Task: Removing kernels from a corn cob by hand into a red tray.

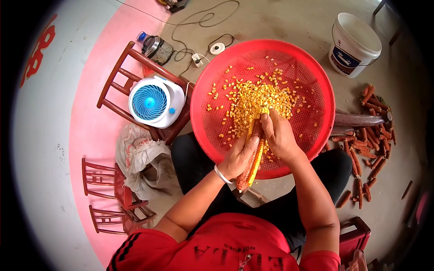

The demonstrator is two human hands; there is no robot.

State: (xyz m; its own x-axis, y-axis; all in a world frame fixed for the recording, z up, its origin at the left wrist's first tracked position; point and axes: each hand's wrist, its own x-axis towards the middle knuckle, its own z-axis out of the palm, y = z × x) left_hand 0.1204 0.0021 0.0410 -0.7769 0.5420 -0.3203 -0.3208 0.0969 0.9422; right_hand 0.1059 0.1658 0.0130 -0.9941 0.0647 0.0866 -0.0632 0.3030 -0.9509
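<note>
A partly shelled ear of corn (259,155) slants over the near side of a red perforated plastic basin (320,142). Bare reddish cob shows alongside rows of yellow kernels; I cannot tell whether this is one ear or two pressed together. My left hand (237,155), with a pale bangle at the wrist, grips its lower half. Around the upper end my right hand (279,135) is closed, the thumb pressing on kernels near the tip. Beneath both hands, loose yellow corn kernels (257,93) are heaped in the basin, with others scattered about its floor.
Stripped cobs (373,135) litter the floor at right, by a dark wooden leg (362,119). A white bucket (356,44) stands far right. At left are a fan (151,101) on a wooden chair (117,78), a woven sack (135,145), small chairs (101,176) and cords (184,50).
</note>
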